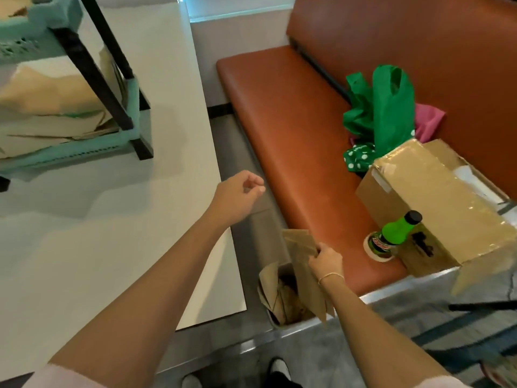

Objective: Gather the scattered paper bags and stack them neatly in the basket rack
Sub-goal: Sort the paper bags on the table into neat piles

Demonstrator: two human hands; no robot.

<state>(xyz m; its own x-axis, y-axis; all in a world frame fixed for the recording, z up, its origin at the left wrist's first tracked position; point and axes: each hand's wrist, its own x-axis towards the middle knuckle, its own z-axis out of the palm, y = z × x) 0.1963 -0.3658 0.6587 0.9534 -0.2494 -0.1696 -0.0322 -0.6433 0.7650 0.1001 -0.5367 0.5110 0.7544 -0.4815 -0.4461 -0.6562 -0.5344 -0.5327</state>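
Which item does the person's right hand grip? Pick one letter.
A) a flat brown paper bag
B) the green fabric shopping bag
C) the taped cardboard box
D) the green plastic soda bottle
A: the right hand has its fingers curled round the edge of a flat brown paper bag, beside the orange bench seat.

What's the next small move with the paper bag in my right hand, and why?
Probably lift it up and left toward the basket rack. Your right hand already pinches a flat paper bag low beside the bench, and the rack on the table already holds stacked bags. Your left hand holds nothing and could steady it.
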